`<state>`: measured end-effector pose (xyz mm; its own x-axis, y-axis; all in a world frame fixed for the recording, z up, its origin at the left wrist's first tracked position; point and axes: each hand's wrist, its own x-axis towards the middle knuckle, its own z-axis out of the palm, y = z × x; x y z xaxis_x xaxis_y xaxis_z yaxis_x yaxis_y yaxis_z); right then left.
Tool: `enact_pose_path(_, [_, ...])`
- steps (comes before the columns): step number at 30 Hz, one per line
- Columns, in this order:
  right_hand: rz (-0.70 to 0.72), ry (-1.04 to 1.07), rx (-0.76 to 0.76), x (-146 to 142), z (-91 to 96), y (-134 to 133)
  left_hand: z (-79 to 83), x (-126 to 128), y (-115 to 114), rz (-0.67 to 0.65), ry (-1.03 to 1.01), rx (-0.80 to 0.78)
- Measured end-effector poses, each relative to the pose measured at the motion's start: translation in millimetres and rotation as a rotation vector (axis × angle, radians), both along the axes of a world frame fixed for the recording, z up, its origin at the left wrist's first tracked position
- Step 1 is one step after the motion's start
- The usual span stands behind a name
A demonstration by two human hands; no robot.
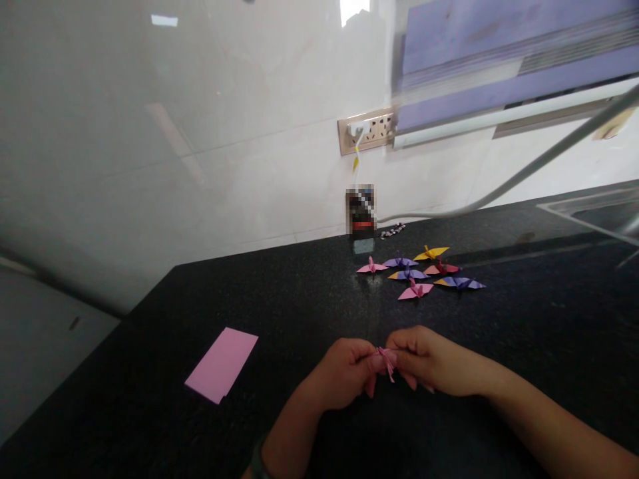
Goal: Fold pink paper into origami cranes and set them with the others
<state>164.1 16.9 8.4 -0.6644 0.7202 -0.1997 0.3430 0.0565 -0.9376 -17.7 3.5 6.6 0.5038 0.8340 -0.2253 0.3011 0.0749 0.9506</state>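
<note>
My left hand (344,376) and my right hand (429,359) meet over the black counter (299,299), both pinching a small folded pink paper piece (385,361) between their fingertips. Fingers of both hands are curled closed around it. A flat pink paper sheet (222,364) lies on the counter to the left of my hands. Farther back lie several finished paper cranes (417,273) in pink, purple, yellow and red.
A small dark object (362,223) stands against the tiled wall behind the cranes, with a beaded thing (393,231) beside it. A wall socket (367,132) holds a plugged cable. A sink edge (589,209) is at the right. The counter's left edge drops off.
</note>
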Motion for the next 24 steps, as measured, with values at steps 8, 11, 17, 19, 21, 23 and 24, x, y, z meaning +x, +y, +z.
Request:
enact_pose_path(8, [-0.041,0.446,-0.49,-9.5,-8.6,-4.7,-8.8,1.9,-0.6,0.021,-0.477,-0.392])
enact_pose_path(11, [-0.049,0.595,-0.57,-12.6,-15.5,-5.8,-15.4,3.0,0.2,0.006,-0.636,-0.457])
enact_pose_path(17, [-0.071,0.75,-0.649,-17.6,-19.3,-7.6,-24.2,7.5,-1.8,0.02,-0.829,-0.492])
enact_pose_path(19, [-0.078,0.792,-0.667,-18.8,-18.5,-8.2,-25.5,9.9,-2.6,0.023,-0.893,-0.495])
enact_pose_path(21, [-0.078,0.831,-0.687,-19.8,-17.8,-8.7,-26.4,12.4,-3.5,0.021,-0.959,-0.494])
enact_pose_path(23, [-0.076,0.864,-0.704,-20.7,-17.9,-9.1,-27.4,14.7,-4.5,0.026,-1.005,-0.492])
enact_pose_path(24, [-0.073,0.876,-0.709,-21.1,-18.3,-9.3,-28.0,15.7,-5.1,0.034,-1.022,-0.489])
